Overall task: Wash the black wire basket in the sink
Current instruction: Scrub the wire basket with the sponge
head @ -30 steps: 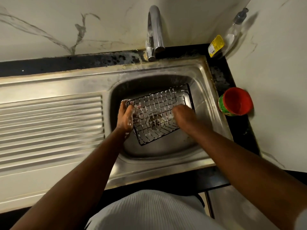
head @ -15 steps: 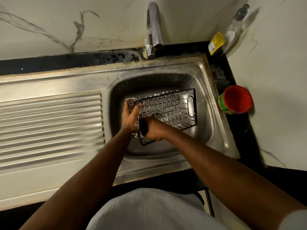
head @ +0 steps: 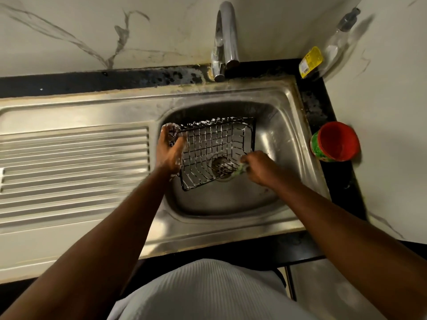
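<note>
– What's hard to make out?

– The left hand's [head: 169, 153] fingertips. Suds cover them where it grips the basket's [head: 215, 148] left rim.

– Where does the basket sit?

– Just right of that hand, in the sink [head: 279, 135] above the drain. It is tilted, its open side faces the camera, and its long axis runs roughly left to right.

– And the right hand [head: 260, 168]?

– It is at the basket's near right corner, clenched round a green scrubber [head: 241, 169]. Most of the scrubber is hidden in the fingers, and the rest is blurred.
</note>
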Tool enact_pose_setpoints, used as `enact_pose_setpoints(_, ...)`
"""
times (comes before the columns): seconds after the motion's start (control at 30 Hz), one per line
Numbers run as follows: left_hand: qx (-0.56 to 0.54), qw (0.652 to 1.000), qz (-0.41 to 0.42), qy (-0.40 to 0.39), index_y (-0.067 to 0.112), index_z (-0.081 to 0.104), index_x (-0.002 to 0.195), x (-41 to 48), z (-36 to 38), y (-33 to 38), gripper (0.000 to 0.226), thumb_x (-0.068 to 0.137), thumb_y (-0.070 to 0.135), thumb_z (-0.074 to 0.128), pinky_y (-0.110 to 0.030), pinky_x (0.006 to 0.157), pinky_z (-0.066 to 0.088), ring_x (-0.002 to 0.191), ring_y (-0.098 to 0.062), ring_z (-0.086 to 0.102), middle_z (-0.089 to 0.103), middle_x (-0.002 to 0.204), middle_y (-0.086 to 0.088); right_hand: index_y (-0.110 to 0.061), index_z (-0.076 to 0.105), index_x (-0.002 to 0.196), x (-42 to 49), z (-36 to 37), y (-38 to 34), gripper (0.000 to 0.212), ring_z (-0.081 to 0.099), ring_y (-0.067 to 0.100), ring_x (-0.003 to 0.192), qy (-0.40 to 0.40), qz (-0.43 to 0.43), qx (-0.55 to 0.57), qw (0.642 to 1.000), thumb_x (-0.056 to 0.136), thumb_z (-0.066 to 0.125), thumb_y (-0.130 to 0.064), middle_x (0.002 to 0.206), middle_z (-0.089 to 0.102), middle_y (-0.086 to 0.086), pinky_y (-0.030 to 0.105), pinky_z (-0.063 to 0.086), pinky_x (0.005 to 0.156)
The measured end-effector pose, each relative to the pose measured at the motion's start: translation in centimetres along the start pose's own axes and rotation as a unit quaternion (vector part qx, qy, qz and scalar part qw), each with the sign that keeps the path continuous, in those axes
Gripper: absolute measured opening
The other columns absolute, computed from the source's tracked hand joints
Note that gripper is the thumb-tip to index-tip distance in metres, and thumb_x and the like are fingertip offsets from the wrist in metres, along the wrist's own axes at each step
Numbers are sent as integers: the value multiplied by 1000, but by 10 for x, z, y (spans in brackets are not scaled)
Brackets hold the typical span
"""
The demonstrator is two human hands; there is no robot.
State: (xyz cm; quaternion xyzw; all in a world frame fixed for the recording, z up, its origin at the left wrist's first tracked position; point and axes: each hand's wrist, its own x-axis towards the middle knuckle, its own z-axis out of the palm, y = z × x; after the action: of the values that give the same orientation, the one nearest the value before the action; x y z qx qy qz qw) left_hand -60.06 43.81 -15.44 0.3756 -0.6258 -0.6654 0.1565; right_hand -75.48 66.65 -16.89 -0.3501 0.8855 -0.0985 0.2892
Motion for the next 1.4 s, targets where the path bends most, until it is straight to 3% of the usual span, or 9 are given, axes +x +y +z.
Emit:
enact_pose_setpoints(0.3,8,1000,-15,15,14,45,141,-1,3,0,80,78,55,70,-60,104,49,117,-43,61,59,135,-20,-5,75,115,6,14,-8,33,71,33,102,82,22,27,996,83,73,3,110,74,19,32,55,88)
enact_pose_setpoints(0.57,65,997,45,-1,21,44,139,-3,7,9,64,80,35,63,-10,83,52,105,8,59,56,118,13,-12,72,108,-2,53,-65,25,71,11,82,24,-78,180,980,85,76,-4,95,74,2,28,60,76)
enact_pose_setpoints(0.63,70,996,51,-3,23,47,130,-2,7,11,56,78,35,65,-17,82,55,98,6,62,58,112,9,-18,72,112,-6,57,-78,27,70,7,87,8,-91,197,976,87,75,-6,100,75,-2,22,57,77)
enact_pose_setpoints(0.73,86,995,44,-4,39,52,117,-3,8,11,44,75,43,65,-51,88,60,96,-29,67,64,106,-2,-21,71,118,-8,59,-94,30,71,5,94,-11,-101,238,966,91,72,-7,107,76,-4,25,59,83)
enact_pose_setpoints(0.83,85,995,57,-19,37,55,117,-5,13,9,40,78,41,64,-62,90,57,92,-29,67,63,101,1,-23,73,116,-9,61,-106,32,70,5,89,34,-97,259,960,88,74,-9,103,76,-4,20,55,76)
enact_pose_setpoints(0.93,81,995,58,-30,15,53,127,-13,21,10,58,78,43,61,-52,90,59,91,-13,64,63,103,3,-20,75,112,-11,62,-96,28,71,9,92,44,-127,217,967,86,78,-9,106,76,0,24,57,83)
enact_pose_setpoints(1.07,31,999,21,-14,11,53,125,-18,20,3,57,79,43,65,-49,89,60,100,-21,65,62,107,-2,-17,73,100,-7,46,-58,8,72,14,89,37,-109,113,987,93,71,-14,99,75,4,37,61,85)
enact_pose_setpoints(1.27,-2,1000,3,-21,15,54,124,-19,23,5,49,84,39,69,-37,90,59,108,-27,64,62,114,-6,-6,67,110,4,13,-4,21,66,31,102,38,19,-161,986,92,62,3,111,68,15,32,46,76)
enact_pose_setpoints(1.4,-10,1000,10,-20,14,55,124,-12,23,10,44,86,33,67,-32,89,58,107,-23,64,64,113,-5,-6,64,122,4,9,-28,33,64,31,114,-18,74,-140,987,90,67,2,120,66,16,37,53,90)
